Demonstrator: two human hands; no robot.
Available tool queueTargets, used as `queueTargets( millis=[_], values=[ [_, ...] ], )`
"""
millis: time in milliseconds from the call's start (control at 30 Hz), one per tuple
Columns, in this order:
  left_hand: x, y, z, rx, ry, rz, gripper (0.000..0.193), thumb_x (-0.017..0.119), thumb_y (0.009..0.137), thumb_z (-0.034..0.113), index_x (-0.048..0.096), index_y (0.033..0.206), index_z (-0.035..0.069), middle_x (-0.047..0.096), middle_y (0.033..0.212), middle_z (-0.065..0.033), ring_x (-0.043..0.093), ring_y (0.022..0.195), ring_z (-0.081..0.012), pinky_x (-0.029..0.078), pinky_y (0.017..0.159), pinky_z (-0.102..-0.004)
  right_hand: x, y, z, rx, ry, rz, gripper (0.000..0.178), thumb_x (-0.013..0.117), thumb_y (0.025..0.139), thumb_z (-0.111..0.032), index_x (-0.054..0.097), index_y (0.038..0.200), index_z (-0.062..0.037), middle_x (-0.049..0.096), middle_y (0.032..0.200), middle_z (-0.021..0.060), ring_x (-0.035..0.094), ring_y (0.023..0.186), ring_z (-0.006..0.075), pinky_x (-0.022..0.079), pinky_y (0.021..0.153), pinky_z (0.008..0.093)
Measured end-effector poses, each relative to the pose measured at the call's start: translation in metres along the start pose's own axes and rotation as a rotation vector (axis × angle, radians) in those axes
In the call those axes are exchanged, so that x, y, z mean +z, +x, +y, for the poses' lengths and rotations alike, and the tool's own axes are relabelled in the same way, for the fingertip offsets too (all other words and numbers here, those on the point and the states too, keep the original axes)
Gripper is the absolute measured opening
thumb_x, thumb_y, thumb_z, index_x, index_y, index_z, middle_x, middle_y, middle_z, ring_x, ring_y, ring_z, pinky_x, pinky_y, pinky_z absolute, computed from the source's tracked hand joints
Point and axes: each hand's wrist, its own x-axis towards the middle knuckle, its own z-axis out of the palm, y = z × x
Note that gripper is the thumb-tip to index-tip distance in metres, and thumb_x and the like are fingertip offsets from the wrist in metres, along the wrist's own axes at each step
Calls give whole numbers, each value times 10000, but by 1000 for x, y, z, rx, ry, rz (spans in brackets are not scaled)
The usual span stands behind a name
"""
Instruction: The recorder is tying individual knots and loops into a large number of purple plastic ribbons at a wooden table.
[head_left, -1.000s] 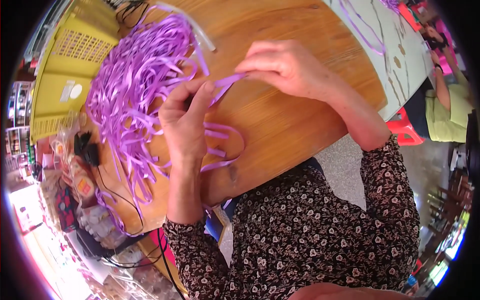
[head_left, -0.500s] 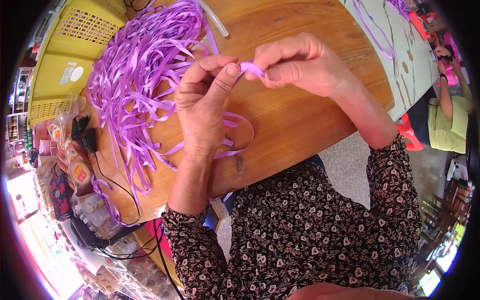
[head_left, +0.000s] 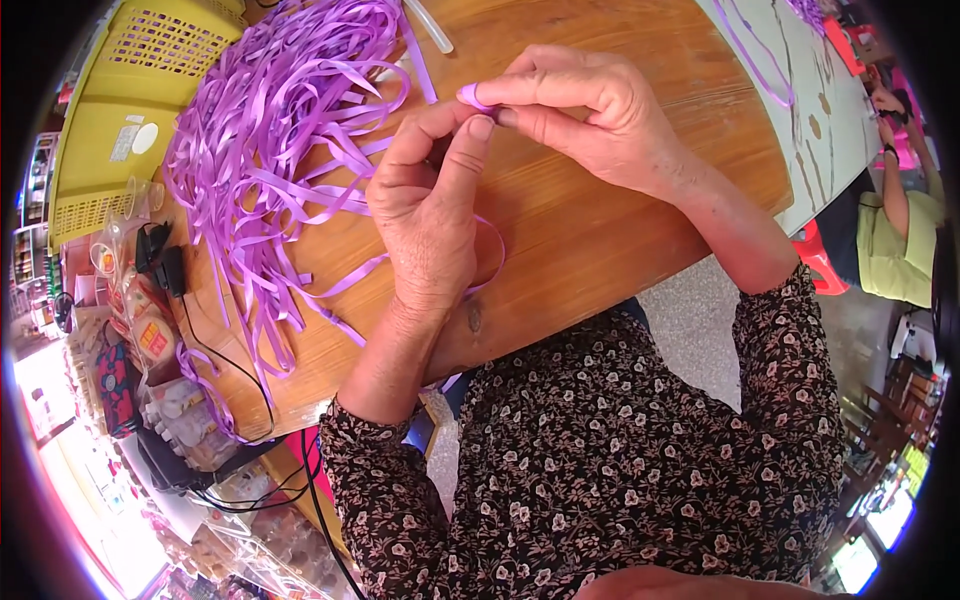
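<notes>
A small fold of purple ribbon (head_left: 474, 97) is pinched between my two hands above the wooden table. My left hand (head_left: 430, 190) grips it between thumb and forefinger, the other fingers curled. From the right, my right hand (head_left: 600, 115) presses its thumb and forefinger on the same ribbon, and the fingertips of both hands nearly touch. Part of the fold is hidden by the fingers. A ribbon loop hangs behind my left wrist. Beyond my left hand lies a big tangled heap of purple ribbons (head_left: 270, 150), with loose ends trailing toward me.
A yellow plastic basket (head_left: 150, 60) stands at the far left. A clear tube (head_left: 430, 27) lies beside the heap. Black adapters (head_left: 165, 262) with a cord and bagged items (head_left: 190, 425) crowd the left edge. At right, another person (head_left: 895, 220) sits by a marble-patterned surface (head_left: 815, 130).
Both hands have shifted slightly away from me and closer together. The ribbon between them, earlier stretched in a short arc, is now folded over at the right forefinger.
</notes>
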Motion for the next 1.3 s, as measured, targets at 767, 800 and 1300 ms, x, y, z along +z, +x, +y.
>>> queueTargets(
  millis=[767, 800, 1300],
  values=[
    [-6, 3, 9, -286, -91, -5, 153, 572, 856, 37, 616, 982, -38, 564, 755, 5, 440, 620, -61, 339, 576, -196, 2, -7, 2, -45, -87, -38, 228, 638, 795, -25, 611, 1021, -18, 649, 938, 72, 632, 863, 167, 491, 774, 280],
    [-5, 3, 10, -291, -33, -12, 160, 574, 856, 37, 619, 990, -38, 560, 748, 11, 431, 612, -55, 332, 565, -189, 0, -8, 1, -180, -337, -53, 260, 651, 786, -33, 607, 1042, -20, 640, 961, 72, 625, 889, 175, 492, 789, 290],
    [-21, 13, 4, -577, -333, -184, 146, 651, 808, 39, 635, 930, -40, 596, 734, -11, 425, 575, -65, 332, 532, -191, -18, 29, 41, -1209, -621, 121, 220, 615, 750, -44, 631, 962, 15, 594, 886, 89, 571, 784, 220, 433, 674, 311]
  ],
)
